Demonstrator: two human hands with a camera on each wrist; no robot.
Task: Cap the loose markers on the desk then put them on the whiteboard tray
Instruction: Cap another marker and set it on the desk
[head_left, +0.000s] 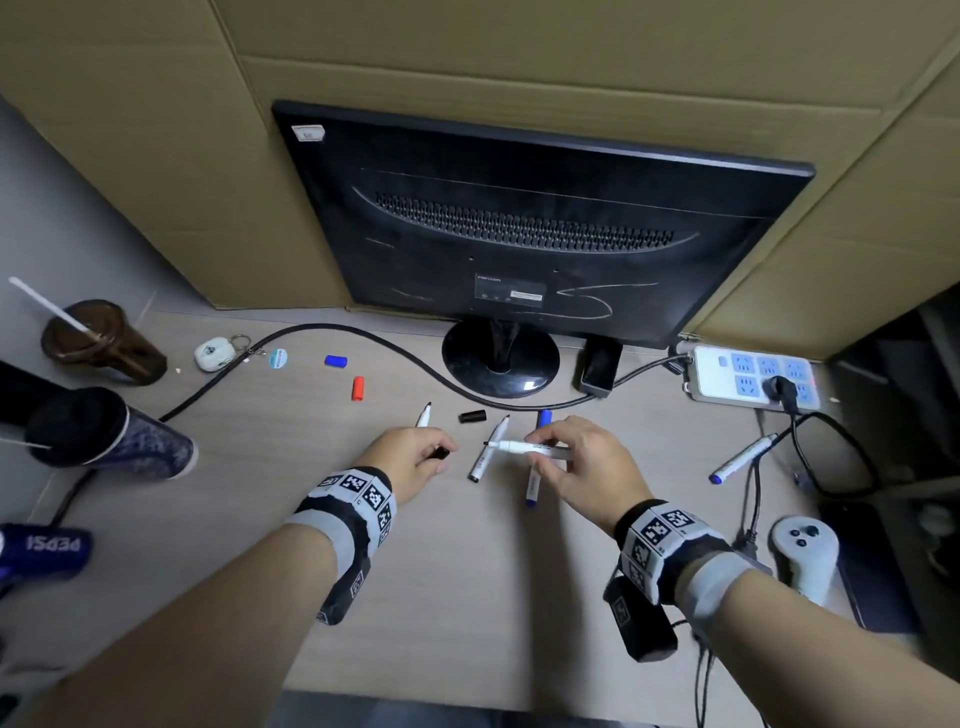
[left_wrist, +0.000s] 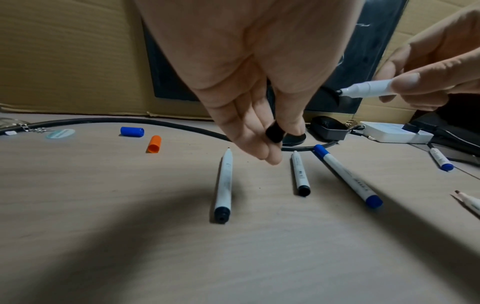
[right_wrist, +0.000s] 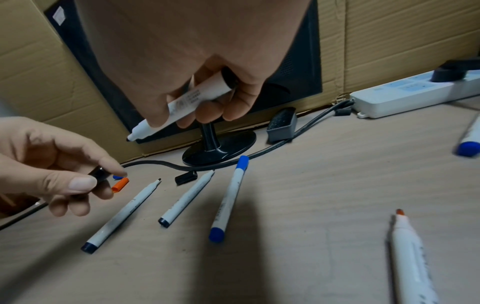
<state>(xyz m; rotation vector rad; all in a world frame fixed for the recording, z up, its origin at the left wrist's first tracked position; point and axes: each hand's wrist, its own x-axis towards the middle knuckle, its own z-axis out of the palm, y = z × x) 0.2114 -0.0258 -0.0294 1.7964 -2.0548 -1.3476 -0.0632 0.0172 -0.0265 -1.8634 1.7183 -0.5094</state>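
Observation:
My right hand (head_left: 563, 457) grips an uncapped white marker (head_left: 530, 448) above the desk, its black tip pointing left. My left hand (head_left: 423, 449) pinches a black cap (left_wrist: 275, 133) a short gap left of that tip. On the desk lie two uncapped black-ended markers (left_wrist: 224, 185) (left_wrist: 300, 173) and a blue-capped marker (left_wrist: 345, 174). Loose caps rest farther back: black (head_left: 472, 416), red-orange (head_left: 358, 388) and blue (head_left: 335, 360). Another blue-ended marker (head_left: 740, 458) lies to the right, and an orange-tipped uncapped one (right_wrist: 410, 257) shows in the right wrist view. No whiteboard tray is in view.
A black monitor (head_left: 535, 234) on a round stand faces away, with cardboard behind. A thick cable (head_left: 363, 338) crosses the desk. A power strip (head_left: 753, 376), a controller (head_left: 802, 551), drink cups (head_left: 104, 343) and a small case (head_left: 213, 353) sit at the edges.

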